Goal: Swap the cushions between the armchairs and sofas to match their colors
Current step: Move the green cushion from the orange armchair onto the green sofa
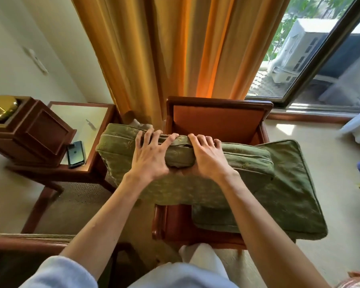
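Note:
An orange armchair (218, 119) with a dark wooden frame stands in front of me, its back toward the curtain. A thick green patterned cushion (121, 154) lies tilted across the chair, held up at its near edge by both hands. My left hand (149, 154) and my right hand (206, 156) grip that edge side by side, fingers curled over the top. A second, flatter green cushion (295, 183) lies under it on the seat and sticks out to the right over the armrest.
A wooden side table (81, 115) with a glass top stands left of the chair, with a phone (76, 153) and a wooden box (35, 129) on it. Orange curtains (175, 48) hang behind. A window (320, 59) is at the right. Another chair's arm (29, 240) lies at lower left.

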Available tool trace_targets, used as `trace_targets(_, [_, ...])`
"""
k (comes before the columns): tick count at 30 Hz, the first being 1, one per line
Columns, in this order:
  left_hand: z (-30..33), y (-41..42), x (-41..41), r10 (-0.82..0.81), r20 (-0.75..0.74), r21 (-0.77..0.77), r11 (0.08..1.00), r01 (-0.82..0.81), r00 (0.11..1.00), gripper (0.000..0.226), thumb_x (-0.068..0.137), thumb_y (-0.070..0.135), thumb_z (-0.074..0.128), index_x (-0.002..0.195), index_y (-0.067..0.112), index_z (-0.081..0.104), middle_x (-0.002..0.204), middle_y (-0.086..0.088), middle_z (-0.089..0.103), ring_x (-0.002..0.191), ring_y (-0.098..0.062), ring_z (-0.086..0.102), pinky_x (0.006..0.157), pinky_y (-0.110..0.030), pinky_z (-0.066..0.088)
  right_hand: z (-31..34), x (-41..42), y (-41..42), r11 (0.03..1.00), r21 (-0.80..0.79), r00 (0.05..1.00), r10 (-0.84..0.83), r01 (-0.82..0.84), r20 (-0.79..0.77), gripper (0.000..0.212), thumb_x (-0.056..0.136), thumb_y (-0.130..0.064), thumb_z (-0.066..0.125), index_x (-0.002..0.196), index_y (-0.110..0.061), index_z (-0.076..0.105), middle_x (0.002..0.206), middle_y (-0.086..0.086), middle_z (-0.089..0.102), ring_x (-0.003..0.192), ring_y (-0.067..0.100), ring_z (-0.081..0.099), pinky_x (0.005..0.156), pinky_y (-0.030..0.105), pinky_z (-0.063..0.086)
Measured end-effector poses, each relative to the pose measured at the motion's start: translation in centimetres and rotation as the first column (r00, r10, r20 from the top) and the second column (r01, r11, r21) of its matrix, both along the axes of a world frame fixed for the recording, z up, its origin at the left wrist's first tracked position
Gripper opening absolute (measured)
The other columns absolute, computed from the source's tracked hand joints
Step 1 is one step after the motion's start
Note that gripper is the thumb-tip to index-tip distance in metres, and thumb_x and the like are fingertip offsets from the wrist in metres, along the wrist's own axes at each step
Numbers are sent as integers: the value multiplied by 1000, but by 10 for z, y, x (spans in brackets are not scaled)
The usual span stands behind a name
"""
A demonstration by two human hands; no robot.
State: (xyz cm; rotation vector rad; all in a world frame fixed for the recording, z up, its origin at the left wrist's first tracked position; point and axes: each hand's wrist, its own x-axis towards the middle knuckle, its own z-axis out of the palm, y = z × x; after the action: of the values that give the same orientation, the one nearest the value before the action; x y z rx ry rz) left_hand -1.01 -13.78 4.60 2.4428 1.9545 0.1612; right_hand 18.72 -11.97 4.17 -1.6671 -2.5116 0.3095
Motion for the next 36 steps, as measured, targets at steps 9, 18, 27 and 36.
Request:
trace_targets(9, [17, 9, -67, 270, 37, -205, 945, -257, 962, 135, 47, 76, 82, 155, 45, 8, 166, 5, 10, 154, -22, -3, 116, -72, -1, -2, 141, 8, 967, -194, 986, -160, 166, 43, 125, 48, -73, 81, 150, -29, 23, 150, -5, 35, 142, 18, 27, 121, 43, 10])
trace_targets(18, [11, 30, -29, 335, -64, -230, 911, -341, 940, 135, 51, 56, 92, 156, 36, 10, 164, 0, 8, 153, -28, -8, 112, -73, -6, -24, 163, 17, 979, -153, 990, -130, 137, 49, 114, 46, -70, 83, 138, -24, 33, 131, -3, 44, 124, 22, 39, 109, 48, 26])
trace_targets(27, [13, 25, 166, -88, -300, -356, 934, -26, 950, 133, 73, 53, 80, 157, 17, -15, 162, -19, -20, 149, -43, -18, 118, -65, -7, -34, 167, -1, 993, -33, 992, -111, 113, 58, 111, 52, -71, 75, 141, -22, 30, 129, -4, 44, 122, 22, 41, 105, 47, 29])
trace_targets(36, [-14, 7, 249, -235, -249, -305, 940, 155, 939, 121, 68, 35, 87, 157, 9, 8, 149, -14, 34, 140, -32, 29, 122, -50, 14, -47, 211, -19, 962, -235, 990, -142, 138, 1, 140, 46, -73, 72, 157, -24, 1, 159, -4, 16, 149, 21, 12, 120, 50, 9])
